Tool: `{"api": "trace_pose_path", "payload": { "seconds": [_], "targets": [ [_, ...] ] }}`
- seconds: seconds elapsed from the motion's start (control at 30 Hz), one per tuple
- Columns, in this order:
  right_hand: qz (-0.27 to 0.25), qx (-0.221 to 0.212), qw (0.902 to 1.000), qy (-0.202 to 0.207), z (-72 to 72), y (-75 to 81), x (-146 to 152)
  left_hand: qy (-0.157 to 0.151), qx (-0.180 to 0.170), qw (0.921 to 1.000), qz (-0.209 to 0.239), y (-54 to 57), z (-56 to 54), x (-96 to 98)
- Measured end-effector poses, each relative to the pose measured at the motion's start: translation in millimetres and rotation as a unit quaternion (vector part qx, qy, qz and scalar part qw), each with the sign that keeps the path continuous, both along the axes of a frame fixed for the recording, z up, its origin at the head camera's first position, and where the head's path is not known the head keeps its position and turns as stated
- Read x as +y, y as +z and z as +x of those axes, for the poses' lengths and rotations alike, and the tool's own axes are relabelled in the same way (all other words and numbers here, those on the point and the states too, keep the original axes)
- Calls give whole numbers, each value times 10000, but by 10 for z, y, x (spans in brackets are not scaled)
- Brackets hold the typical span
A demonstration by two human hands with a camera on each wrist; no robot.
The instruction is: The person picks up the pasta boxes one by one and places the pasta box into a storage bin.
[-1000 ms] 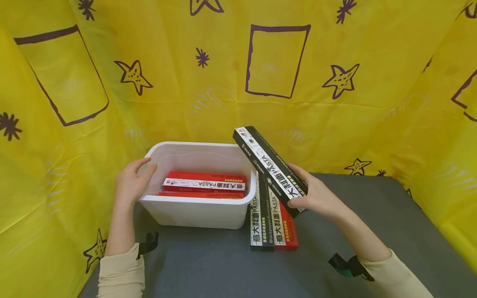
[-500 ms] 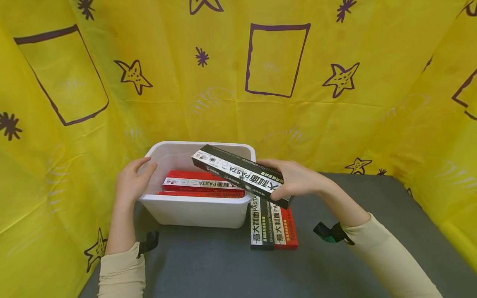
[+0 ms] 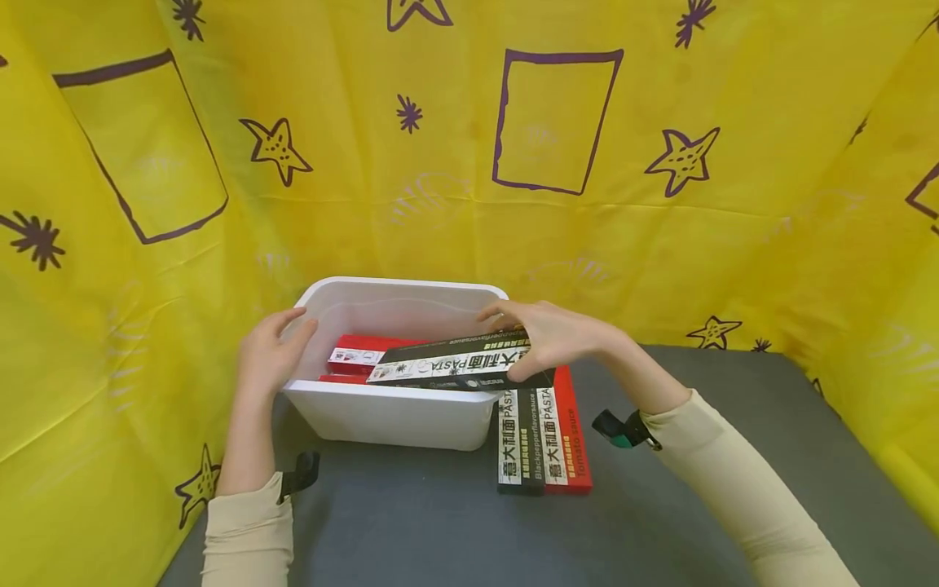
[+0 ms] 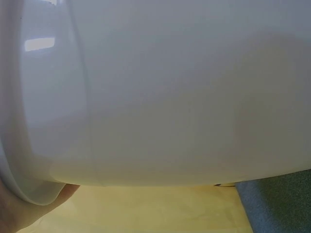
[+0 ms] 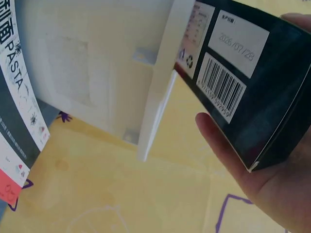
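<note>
A white plastic bin [image 3: 389, 424] holds red pasta boxes [image 3: 354, 356], partly hidden by a black pasta box [image 3: 447, 363]. My right hand [image 3: 553, 338] grips the black box at its right end, thumb on the near side and fingers on the far side. That box slants over the bin's front right corner, its left end over the red boxes. In the right wrist view, the black box's end [image 5: 272, 82] shows a barcode. At the bin's left end, my left hand [image 3: 266, 355] holds the rim. The left wrist view is mostly bin wall [image 4: 170, 97].
Against the bin's right side, another black pasta box [image 3: 522, 448] and a red pasta box [image 3: 570, 432] lie side by side on the dark grey table [image 3: 411, 522]. A yellow patterned cloth [image 3: 396, 212] hangs behind and at both sides.
My right hand has carried the black box left and down from above the two table boxes into the bin's opening, turning it nearly lengthwise. The left hand stays at the rim.
</note>
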State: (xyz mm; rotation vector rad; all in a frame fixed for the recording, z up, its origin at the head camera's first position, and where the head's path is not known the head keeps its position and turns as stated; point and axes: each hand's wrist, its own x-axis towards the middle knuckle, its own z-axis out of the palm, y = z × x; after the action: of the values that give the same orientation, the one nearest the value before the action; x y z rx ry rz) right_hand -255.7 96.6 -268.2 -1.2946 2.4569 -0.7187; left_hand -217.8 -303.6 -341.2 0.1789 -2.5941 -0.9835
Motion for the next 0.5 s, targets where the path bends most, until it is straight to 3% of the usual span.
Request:
{"api": "trace_pose_path", "payload": {
  "seconds": [0.2,0.5],
  "targets": [
    [-43,13,9992,386,-145,-70,-133,34,-8,10000,-20,2,-21,8],
    [-701,-195,9933,896,-275,-278,-354,39,5,10000,-18,6,-11,15]
  ]
}}
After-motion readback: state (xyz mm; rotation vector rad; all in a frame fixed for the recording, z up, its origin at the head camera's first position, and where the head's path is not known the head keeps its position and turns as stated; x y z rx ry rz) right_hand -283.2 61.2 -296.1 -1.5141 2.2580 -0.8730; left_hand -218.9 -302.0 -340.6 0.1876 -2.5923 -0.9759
